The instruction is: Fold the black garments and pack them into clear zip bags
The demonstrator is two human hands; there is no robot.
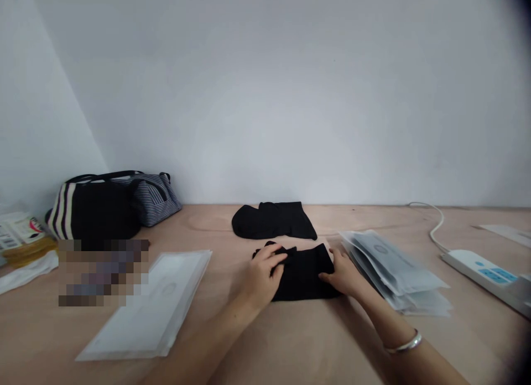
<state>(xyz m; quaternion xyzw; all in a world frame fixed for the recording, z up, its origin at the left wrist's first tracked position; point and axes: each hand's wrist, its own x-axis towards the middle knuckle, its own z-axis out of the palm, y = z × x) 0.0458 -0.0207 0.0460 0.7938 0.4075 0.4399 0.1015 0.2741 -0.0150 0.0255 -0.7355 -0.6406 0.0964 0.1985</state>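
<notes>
- Black and folded, the cloth [306,277] lies on the wooden table [290,346] close in front of the person. The left hand [262,274] curls its fingers [277,259] over the cloth's left end, pinching a bunched fold.
- Right hand [343,275] rests on the cloth's right edge, fingers together and flat; a bracelet [404,344] circles the wrist.
- Just behind lies another dark garment [274,220].
- To the right, touching distance off, is a stack of plastic bags [394,269]; further right is a power strip [483,270].
- Left lies one flat plastic bag [151,305], and beyond it, against the wall, a striped bag [108,205].
</notes>
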